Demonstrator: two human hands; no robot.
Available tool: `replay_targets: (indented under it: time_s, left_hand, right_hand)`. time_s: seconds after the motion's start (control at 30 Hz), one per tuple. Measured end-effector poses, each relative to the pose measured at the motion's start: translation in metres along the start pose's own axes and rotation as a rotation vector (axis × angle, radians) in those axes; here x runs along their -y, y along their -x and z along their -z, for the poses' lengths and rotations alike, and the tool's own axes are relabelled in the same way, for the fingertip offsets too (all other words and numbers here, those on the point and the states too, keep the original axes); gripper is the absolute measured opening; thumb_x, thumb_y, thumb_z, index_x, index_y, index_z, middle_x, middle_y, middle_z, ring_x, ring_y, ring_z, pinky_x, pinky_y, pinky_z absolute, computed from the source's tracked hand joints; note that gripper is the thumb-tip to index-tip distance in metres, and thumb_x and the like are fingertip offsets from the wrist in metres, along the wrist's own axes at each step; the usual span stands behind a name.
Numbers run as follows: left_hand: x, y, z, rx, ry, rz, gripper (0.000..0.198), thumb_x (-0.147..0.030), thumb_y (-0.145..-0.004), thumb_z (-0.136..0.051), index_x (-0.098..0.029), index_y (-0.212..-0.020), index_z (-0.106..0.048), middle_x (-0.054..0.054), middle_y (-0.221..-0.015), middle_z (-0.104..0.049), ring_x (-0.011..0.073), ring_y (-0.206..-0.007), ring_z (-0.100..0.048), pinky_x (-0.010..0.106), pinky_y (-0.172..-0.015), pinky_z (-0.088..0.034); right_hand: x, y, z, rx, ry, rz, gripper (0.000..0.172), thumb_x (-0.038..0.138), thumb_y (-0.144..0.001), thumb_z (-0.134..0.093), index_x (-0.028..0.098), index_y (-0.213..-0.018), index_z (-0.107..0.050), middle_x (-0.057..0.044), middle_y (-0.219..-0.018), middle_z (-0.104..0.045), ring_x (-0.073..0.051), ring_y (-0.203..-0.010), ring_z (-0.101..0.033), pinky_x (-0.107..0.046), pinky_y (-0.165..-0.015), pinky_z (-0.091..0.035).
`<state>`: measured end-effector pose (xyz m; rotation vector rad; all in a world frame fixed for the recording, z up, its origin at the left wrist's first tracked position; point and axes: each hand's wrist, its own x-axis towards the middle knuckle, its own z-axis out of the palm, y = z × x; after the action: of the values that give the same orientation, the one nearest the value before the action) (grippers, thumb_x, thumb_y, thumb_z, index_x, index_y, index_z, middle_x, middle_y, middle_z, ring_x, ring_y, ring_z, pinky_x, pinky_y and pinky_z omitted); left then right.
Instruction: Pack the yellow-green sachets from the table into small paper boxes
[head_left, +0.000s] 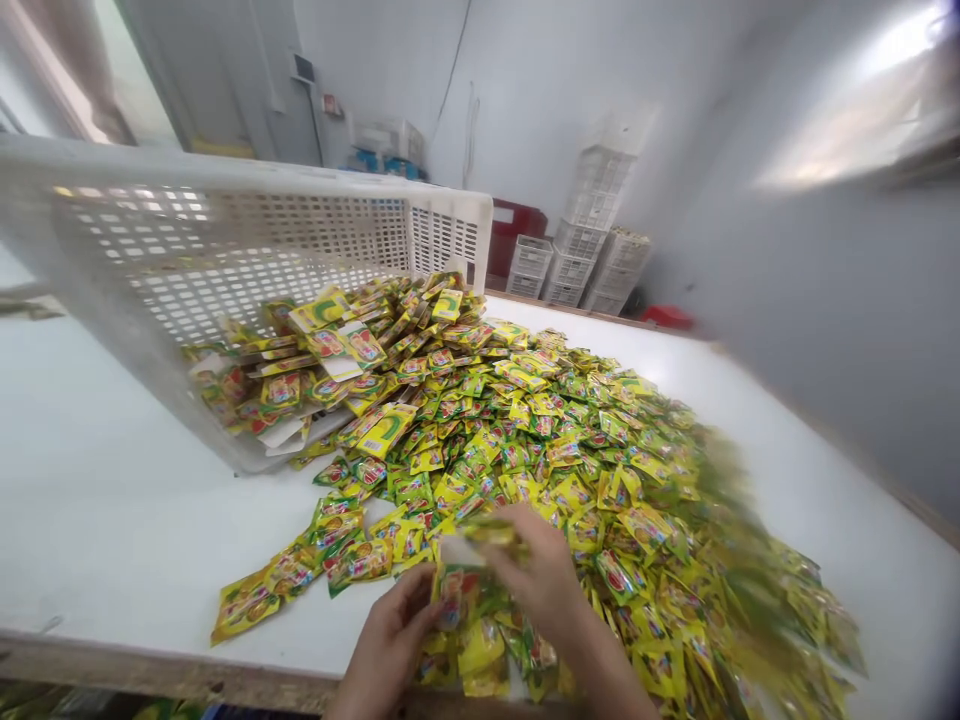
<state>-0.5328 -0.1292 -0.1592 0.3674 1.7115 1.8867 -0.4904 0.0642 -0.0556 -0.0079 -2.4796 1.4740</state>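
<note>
At the bottom centre, my left hand (397,635) is closed on the left side of a small yellow-green box (459,590) with a pale open flap. My right hand (536,570) is just above and to the right of it, its fingers closed on a yellow packet (491,530) over the box's top; motion blurs the fingertips. Around and beyond both hands spreads a large heap of yellow and green packets (555,450). A white perforated crate (262,240) lies on its side at the left, with filled yellow boxes (382,345) spilling from its opening.
The white table (150,500) has a worn front edge. A short row of packets (262,590) lies left of the heap. Stacked pale crates (577,260) and a red container (514,230) stand behind the table, near the grey wall.
</note>
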Motion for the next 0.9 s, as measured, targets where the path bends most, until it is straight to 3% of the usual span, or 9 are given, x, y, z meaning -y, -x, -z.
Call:
replay_targets:
  time_s: [0.1, 0.2, 0.33, 0.43, 0.6, 0.7, 0.9]
  left_hand:
    - [0.004, -0.001, 0.000, 0.014, 0.033, 0.032, 0.034, -0.035, -0.082, -0.066, -0.024, -0.114, -0.066, 0.004, -0.123, -0.068, 0.0276, -0.117, -0.060, 0.036, -0.099, -0.047]
    - [0.007, 0.001, 0.001, 0.032, -0.039, 0.034, 0.034, -0.035, -0.084, -0.064, -0.027, -0.117, -0.065, 0.002, -0.125, -0.067, 0.0266, -0.120, -0.057, 0.033, -0.101, -0.046]
    - [0.007, 0.005, 0.003, 0.057, -0.155, -0.001, 0.031, -0.035, -0.086, -0.062, -0.028, -0.116, -0.065, 0.000, -0.124, -0.068, 0.0259, -0.117, -0.059, 0.030, -0.097, -0.046]
    - [0.007, 0.009, 0.003, 0.062, -0.218, -0.014, 0.029, -0.033, -0.087, -0.061, -0.028, -0.115, -0.066, 0.002, -0.121, -0.069, 0.0262, -0.113, -0.061, 0.030, -0.095, -0.047]
    - [0.007, 0.014, -0.001, 0.097, -0.276, -0.037, 0.030, -0.031, -0.088, -0.058, -0.027, -0.117, -0.066, 0.004, -0.115, -0.071, 0.0266, -0.105, -0.064, 0.031, -0.090, -0.048]
    - [0.006, 0.016, -0.002, 0.103, -0.249, -0.037, 0.029, -0.029, -0.089, -0.057, -0.028, -0.117, -0.066, 0.004, -0.114, -0.071, 0.0259, -0.103, -0.064, 0.031, -0.090, -0.048]
    - [0.016, 0.018, -0.001, 0.040, -0.197, -0.012, 0.025, -0.023, -0.084, -0.061, -0.026, -0.107, -0.069, 0.004, -0.110, -0.072, 0.0274, -0.106, -0.063, 0.031, -0.090, -0.048]
  right_hand:
    - [-0.004, -0.001, 0.000, -0.090, -0.408, -0.204, 0.021, 0.024, -0.087, -0.059, 0.021, -0.108, -0.058, -0.006, -0.100, -0.068, -0.021, -0.090, -0.063, -0.034, -0.080, -0.050]
    - [-0.010, -0.003, -0.005, -0.012, -0.490, -0.233, 0.021, 0.020, -0.082, -0.062, 0.020, -0.103, -0.060, -0.004, -0.095, -0.068, -0.020, -0.086, -0.063, -0.031, -0.076, -0.050]
    - [-0.018, -0.002, -0.006, 0.023, -0.148, -0.128, 0.019, 0.010, -0.076, -0.061, 0.020, -0.091, -0.065, -0.001, -0.091, -0.062, -0.018, -0.086, -0.059, -0.027, -0.075, -0.046]
    - [-0.021, 0.000, 0.000, 0.125, 0.090, -0.044, 0.018, 0.006, -0.071, -0.059, 0.019, -0.082, -0.063, -0.001, -0.090, -0.058, -0.017, -0.084, -0.056, -0.025, -0.072, -0.043]
    - [-0.015, 0.000, 0.004, 0.248, 0.387, -0.066, 0.016, 0.007, -0.065, -0.059, 0.019, -0.077, -0.057, -0.002, -0.086, -0.058, -0.017, -0.077, -0.053, -0.025, -0.069, -0.042]
    - [-0.009, 0.000, 0.004, 0.315, 0.476, -0.038, 0.014, 0.009, -0.063, -0.058, 0.019, -0.071, -0.053, -0.002, -0.083, -0.057, -0.016, -0.074, -0.053, -0.024, -0.066, -0.040]
    - [-0.009, 0.005, -0.004, 0.309, 0.566, -0.031, 0.012, 0.010, -0.061, -0.058, 0.020, -0.067, -0.054, -0.002, -0.078, -0.058, -0.017, -0.072, -0.054, -0.025, -0.062, -0.038]
